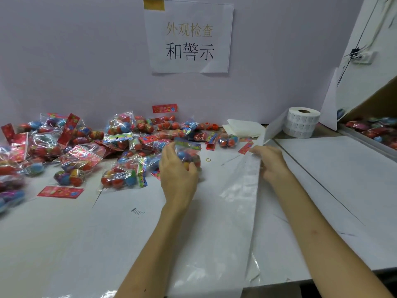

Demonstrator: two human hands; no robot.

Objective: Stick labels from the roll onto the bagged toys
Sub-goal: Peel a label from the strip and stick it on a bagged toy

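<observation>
The left hand (178, 168) hides the near side of the bagged toy (189, 152) it grips; the right hand (271, 162) pinches the label strip (247, 181), fingertips tucked from view. Print on the roll (301, 124) is too small to read — the bag pile (12, 164) runs off the left edge.

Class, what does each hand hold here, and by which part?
The left hand grips a bagged toy round its lower left side. The right hand pinches the label strip by its edge, partway along from the roll.
</observation>
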